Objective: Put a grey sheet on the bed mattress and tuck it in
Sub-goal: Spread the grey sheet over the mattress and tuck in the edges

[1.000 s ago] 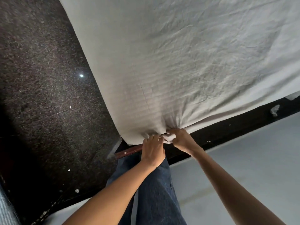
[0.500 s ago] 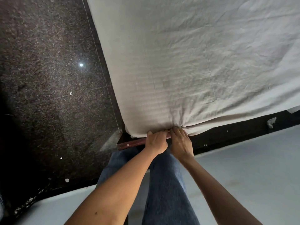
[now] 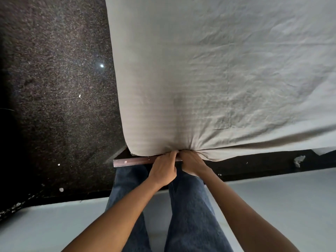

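Left hand [image 3: 162, 171] and right hand [image 3: 192, 163], touching side by side, curl into the gathered near edge of the wrinkled grey fabric sheet [image 3: 218, 79], their fingertips buried in its folds. Just left, a brown wooden bed rail [image 3: 131, 162] juts out. Open dark speckled floor [image 3: 54, 88] lies left. The sheet is cut off far and right.

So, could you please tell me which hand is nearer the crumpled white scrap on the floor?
Right. The right hand, gripping the sheet, sits left of the scrap; the left hand lies farther left.
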A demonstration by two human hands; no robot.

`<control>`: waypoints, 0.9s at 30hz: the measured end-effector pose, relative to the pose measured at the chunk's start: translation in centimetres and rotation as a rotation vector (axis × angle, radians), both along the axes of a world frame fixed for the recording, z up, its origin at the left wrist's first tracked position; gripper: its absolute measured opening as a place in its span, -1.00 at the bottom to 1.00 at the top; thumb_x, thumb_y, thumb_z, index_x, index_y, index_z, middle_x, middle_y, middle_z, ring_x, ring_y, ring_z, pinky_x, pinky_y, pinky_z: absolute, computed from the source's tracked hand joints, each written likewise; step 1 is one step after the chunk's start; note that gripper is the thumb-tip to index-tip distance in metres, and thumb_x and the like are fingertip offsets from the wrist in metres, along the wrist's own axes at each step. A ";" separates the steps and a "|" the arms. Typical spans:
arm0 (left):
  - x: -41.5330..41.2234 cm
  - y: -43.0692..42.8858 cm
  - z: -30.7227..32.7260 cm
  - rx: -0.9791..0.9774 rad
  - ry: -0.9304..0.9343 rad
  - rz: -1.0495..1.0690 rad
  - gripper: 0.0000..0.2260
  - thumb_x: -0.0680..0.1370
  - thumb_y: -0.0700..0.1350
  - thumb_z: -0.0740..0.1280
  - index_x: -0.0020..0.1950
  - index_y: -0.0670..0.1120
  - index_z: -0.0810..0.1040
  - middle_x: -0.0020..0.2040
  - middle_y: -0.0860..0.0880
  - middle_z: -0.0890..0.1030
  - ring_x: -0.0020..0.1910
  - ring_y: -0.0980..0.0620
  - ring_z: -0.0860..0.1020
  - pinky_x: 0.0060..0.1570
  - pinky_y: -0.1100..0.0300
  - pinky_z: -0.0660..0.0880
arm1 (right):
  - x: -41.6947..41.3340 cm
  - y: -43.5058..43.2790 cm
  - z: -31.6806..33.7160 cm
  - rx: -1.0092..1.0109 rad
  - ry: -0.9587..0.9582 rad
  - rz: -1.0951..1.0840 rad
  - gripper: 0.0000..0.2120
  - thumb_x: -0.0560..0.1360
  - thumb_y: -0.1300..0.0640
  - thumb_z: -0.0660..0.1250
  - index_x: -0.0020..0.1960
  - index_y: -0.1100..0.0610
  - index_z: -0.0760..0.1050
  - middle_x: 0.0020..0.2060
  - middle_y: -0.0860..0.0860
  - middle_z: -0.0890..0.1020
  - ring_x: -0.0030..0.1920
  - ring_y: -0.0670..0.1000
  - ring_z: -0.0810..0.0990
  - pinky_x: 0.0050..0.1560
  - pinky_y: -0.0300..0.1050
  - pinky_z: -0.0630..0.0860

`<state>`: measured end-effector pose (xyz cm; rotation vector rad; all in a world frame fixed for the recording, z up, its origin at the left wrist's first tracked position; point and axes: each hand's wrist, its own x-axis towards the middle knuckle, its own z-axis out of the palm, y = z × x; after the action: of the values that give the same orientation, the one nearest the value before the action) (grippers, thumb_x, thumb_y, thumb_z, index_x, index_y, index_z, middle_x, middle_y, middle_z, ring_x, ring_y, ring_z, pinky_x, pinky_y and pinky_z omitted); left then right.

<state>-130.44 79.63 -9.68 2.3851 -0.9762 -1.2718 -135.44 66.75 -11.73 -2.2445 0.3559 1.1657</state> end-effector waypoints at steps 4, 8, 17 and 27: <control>0.1 -1.2 -0.6 0.150 -0.035 -0.079 -0.52 0.48 -0.21 0.20 0.42 -0.07 0.30 0.31 -0.04 0.49 0.25 -0.04 0.46 0.23 0.17 0.29 | -1.9 -0.4 1.6 0.042 -0.200 -0.248 -0.52 0.32 0.37 0.13 0.14 0.08 0.56 0.09 -0.01 0.63 0.12 0.09 0.56 0.03 0.01 0.53; 0.0 -2.9 -0.5 0.278 -0.045 -0.159 -0.46 0.47 -0.18 0.19 0.46 0.01 0.27 0.36 0.05 0.45 0.33 0.02 0.40 0.21 0.09 0.27 | -4.3 -1.1 3.4 -0.141 -0.374 -0.429 -0.55 0.33 0.41 0.15 0.09 0.12 0.60 0.03 -0.01 0.63 0.04 0.04 0.57 -0.11 -0.01 0.58; -0.2 -7.3 -0.9 0.562 0.026 -0.114 -0.67 0.51 -0.13 0.17 0.26 -0.10 0.47 0.24 -0.07 0.52 0.21 -0.09 0.47 0.20 -0.03 0.33 | -7.1 -3.3 1.5 -0.317 -0.428 -0.267 -0.51 0.05 0.48 0.39 -0.02 0.28 0.59 -0.09 0.12 0.63 -0.03 0.16 0.62 0.07 0.02 0.58; -2.6 -8.0 1.5 0.481 -0.148 0.034 -0.72 0.56 -0.18 0.12 0.22 -0.15 0.47 0.17 -0.11 0.55 0.16 -0.09 0.50 -0.13 0.11 0.42 | -2.4 -6.8 -0.1 -0.181 0.123 0.081 -0.62 0.42 0.07 0.32 0.21 0.12 0.46 0.18 0.05 0.56 0.22 0.07 0.48 0.28 -0.08 0.28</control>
<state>-133.00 71.63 -8.23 2.8753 -0.7224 -1.4692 -137.85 59.97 -11.78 -2.3664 0.4393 1.3668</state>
